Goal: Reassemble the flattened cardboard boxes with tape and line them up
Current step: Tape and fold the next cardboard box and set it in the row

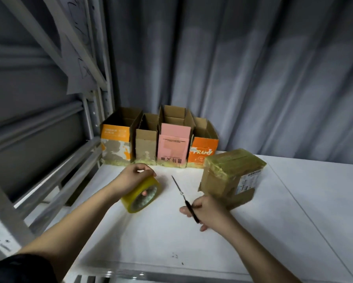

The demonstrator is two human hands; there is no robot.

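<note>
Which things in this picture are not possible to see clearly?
- Head view: small print on the taped box's label is blurred.
- The row of open boxes: their front walls hide what is inside.
- Scissors handles: covered by the right hand.

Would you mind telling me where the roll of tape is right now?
In the head view, the roll of tape sits left of centre on the white table, gripped by the left hand, in front of the row of boxes.
</note>
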